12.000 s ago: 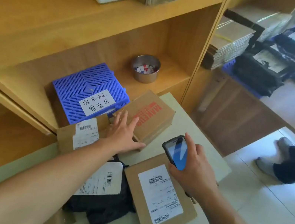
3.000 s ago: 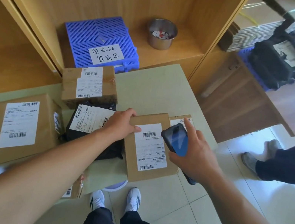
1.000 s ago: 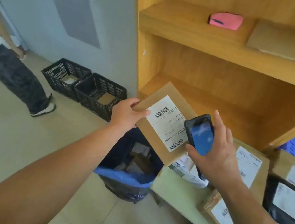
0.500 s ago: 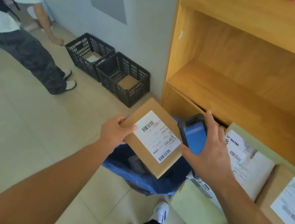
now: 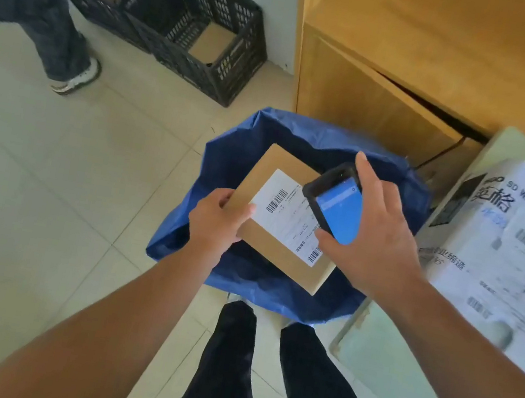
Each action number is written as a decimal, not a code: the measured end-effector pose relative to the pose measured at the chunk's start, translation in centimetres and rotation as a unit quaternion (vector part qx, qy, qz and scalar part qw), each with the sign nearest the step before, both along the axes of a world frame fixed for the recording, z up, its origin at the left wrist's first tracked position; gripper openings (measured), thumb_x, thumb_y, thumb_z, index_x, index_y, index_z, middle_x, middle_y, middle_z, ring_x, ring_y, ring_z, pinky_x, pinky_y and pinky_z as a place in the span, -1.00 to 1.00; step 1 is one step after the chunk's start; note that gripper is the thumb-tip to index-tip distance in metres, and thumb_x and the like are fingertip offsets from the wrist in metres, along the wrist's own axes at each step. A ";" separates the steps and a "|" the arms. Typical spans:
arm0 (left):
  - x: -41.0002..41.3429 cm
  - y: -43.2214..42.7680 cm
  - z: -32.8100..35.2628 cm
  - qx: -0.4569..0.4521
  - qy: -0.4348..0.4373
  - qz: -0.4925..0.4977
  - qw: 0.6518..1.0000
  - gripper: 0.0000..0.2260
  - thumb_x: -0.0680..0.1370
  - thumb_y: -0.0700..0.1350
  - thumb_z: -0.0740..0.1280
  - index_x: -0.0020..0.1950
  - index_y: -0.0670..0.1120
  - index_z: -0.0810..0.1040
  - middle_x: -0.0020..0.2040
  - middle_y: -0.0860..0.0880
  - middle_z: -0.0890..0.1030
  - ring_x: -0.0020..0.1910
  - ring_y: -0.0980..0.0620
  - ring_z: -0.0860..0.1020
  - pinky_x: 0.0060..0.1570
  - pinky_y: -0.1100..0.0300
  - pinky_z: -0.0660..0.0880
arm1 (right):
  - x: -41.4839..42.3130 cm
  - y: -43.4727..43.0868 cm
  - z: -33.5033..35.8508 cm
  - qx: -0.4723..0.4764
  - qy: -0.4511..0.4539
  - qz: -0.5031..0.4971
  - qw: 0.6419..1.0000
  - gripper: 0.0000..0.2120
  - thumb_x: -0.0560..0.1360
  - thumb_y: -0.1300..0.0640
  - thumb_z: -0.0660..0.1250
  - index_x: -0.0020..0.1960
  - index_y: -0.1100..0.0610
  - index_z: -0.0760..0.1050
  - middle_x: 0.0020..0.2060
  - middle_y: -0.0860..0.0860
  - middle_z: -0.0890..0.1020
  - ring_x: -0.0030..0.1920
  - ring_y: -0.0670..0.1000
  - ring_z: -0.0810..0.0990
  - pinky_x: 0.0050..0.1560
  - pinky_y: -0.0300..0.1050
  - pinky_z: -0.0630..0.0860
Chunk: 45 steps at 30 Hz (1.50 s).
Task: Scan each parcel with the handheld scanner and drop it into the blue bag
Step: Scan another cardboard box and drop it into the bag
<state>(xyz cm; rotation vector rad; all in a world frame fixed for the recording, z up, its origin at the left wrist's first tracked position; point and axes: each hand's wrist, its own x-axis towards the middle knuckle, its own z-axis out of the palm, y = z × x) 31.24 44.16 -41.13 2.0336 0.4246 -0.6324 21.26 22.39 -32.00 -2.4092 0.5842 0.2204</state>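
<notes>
Parcel (image 5: 282, 216) pinched by left hand (image 5: 215, 222) over blue bag (image 5: 226, 158), right hand (image 5: 369, 237) gripping scanner (image 5: 334, 207)

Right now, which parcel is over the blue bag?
The brown cardboard parcel in the left hand; the white parcel lies on the table beside the blue bag.
</notes>
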 end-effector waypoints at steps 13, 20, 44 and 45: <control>3.7 -0.3 -12.6 0.052 0.043 -0.061 0.996 -0.68 0.47 0.03 0.52 0.17 0.05 0.57 -0.05 0.16 0.62 -0.08 0.11 0.65 -0.13 -0.06 0.71 | 2.0 2.4 -7.0 -0.030 0.157 -0.023 0.987 0.11 0.36 -0.18 0.53 0.55 -0.23 -0.24 0.23 -0.03 0.27 0.14 0.05 0.45 0.00 0.03 0.52; 5.4 0.7 -18.5 0.080 0.054 -0.057 0.994 -0.58 0.37 0.14 0.56 0.18 0.07 0.60 -0.05 0.15 0.64 0.03 -0.05 0.67 0.01 -0.10 0.68 | 2.1 3.7 -9.5 -0.012 0.171 -0.103 0.980 0.10 0.36 -0.13 0.54 0.56 -0.24 -0.22 0.11 -0.11 0.18 0.00 -0.02 0.33 -0.12 -0.05 0.36; 9.6 -4.1 -27.5 0.012 0.149 -0.048 0.988 0.00 0.49 0.01 0.54 0.65 0.28 -0.13 0.70 -0.01 0.01 0.63 -0.15 0.18 0.42 -0.27 0.42 | 1.9 2.6 -12.2 0.025 0.122 -0.210 0.970 0.12 0.29 -0.08 0.57 0.57 -0.30 -0.13 0.13 -0.18 0.20 -0.14 -0.26 0.18 -0.05 -0.07 0.30; 9.3 -3.9 -27.4 0.024 0.135 -0.073 0.988 -0.02 0.51 -0.01 0.53 0.66 0.25 -0.12 0.71 -0.01 0.01 0.64 -0.12 0.14 0.47 -0.24 0.37 | 1.8 2.5 -12.1 0.022 0.123 -0.207 0.970 0.12 0.29 -0.07 0.57 0.57 -0.30 -0.13 0.12 -0.18 0.19 -0.15 -0.25 0.17 -0.06 -0.08 0.29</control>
